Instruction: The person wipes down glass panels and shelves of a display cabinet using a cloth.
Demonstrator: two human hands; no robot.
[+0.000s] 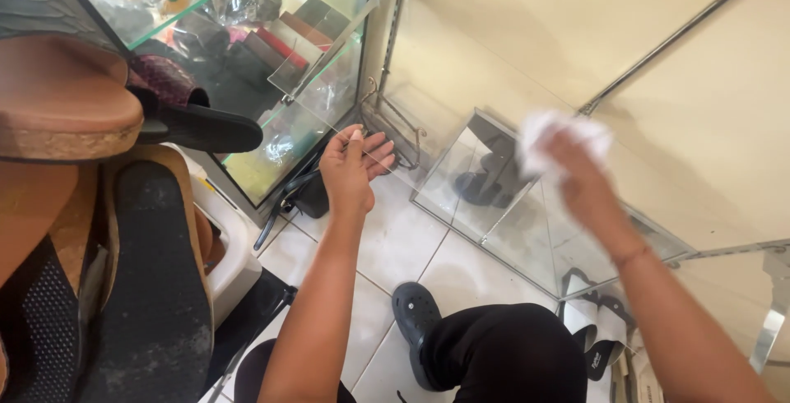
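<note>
A black clog [414, 314] stands on the tiled floor [403, 243] below both hands. The left hand [350, 169] pinches a glass pane's [374, 82] edge between its fingertips [359, 135]. The right hand [580, 177], blurred, clutches a white cloth [553, 133] against the glass case [518, 222].

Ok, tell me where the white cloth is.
In the head view, right of centre: the white cloth is bunched in the right hand, against the glass panel.

- Left hand [352, 169] grips the edge of a glass door [428, 82].
- Right hand [576, 177], blurred, presses a white cloth [559, 133] on the glass.
- Black clog [414, 314] on tiled floor [403, 243].
- Sandals [197, 123] on a shelf [284, 136] at left.
</note>
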